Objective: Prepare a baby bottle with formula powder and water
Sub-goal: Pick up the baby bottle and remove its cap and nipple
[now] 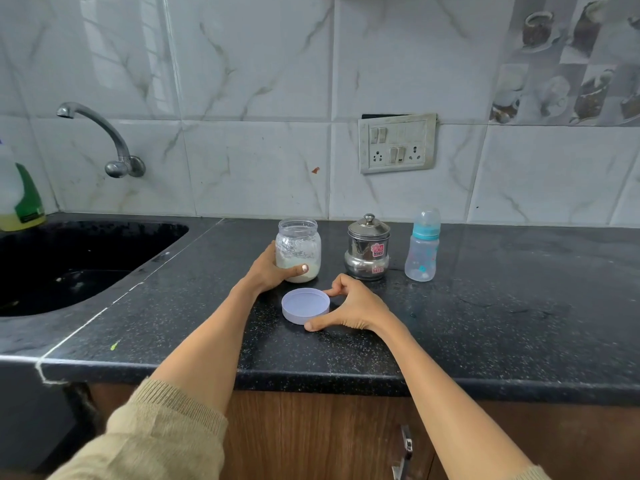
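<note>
Black speckled countertop [485, 306]; marbled white wall tiles [256, 98]; switchboard [397, 143]; tap [104, 140] over dark sink [69, 258]; wooden cabinet [311, 434].

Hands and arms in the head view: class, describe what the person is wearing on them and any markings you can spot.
Both forearms are bare. Beige ribbed knit sleeves are pushed up towards the elbows, the left sleeve showing far more than the right, which only peeks in at the bottom edge. The left hand has a pale, glossy thumbnail. No rings, watch or bracelets show on it or the right hand.
</note>
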`<state>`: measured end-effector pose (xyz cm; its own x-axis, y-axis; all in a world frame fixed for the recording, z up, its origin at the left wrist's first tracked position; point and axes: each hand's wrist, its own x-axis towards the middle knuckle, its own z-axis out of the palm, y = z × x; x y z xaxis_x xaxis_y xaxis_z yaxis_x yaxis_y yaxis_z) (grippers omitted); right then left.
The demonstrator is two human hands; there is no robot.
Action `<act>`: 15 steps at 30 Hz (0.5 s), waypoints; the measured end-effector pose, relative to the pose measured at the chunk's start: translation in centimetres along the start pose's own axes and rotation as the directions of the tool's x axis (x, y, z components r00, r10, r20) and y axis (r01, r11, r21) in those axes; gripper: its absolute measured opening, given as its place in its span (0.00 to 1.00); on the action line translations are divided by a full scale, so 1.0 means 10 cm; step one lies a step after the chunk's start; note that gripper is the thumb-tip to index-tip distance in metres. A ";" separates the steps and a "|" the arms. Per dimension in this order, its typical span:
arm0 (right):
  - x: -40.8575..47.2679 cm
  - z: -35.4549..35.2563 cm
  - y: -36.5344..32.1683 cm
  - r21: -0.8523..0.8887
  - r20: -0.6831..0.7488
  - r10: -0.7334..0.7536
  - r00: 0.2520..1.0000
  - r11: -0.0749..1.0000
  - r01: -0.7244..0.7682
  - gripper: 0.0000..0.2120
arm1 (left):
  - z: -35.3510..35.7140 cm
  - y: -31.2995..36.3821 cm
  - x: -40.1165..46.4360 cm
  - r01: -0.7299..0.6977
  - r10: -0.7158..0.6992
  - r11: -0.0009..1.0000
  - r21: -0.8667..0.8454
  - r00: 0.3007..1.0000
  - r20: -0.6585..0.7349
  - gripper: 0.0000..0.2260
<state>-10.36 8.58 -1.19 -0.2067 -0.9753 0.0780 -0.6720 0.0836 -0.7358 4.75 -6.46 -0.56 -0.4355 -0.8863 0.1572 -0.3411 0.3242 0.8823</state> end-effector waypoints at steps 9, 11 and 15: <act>-0.06 -0.27 0.05 0.393 -0.109 -0.122 0.987 0.906 0.155 0.26 | 0.22 0.49 -0.45 -0.102 0.055 0.991 -0.086 0.900 -0.433 0.53; -0.11 -0.45 0.02 0.444 -0.277 -0.108 0.955 0.867 0.227 0.24 | 0.36 0.67 -0.57 -0.212 0.128 0.971 -0.113 0.855 -0.502 0.51; -0.16 -0.78 0.06 0.443 -0.599 -0.025 0.800 0.823 0.357 0.22 | 0.75 1.04 -0.75 -0.336 0.267 0.936 -0.108 0.873 -0.407 0.48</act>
<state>-15.98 11.80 3.53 -0.5744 -0.6603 0.4839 -0.3118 -0.3700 -0.8751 -1.75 5.98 4.09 -0.1323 -0.8222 0.5536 -0.0828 0.5657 0.8204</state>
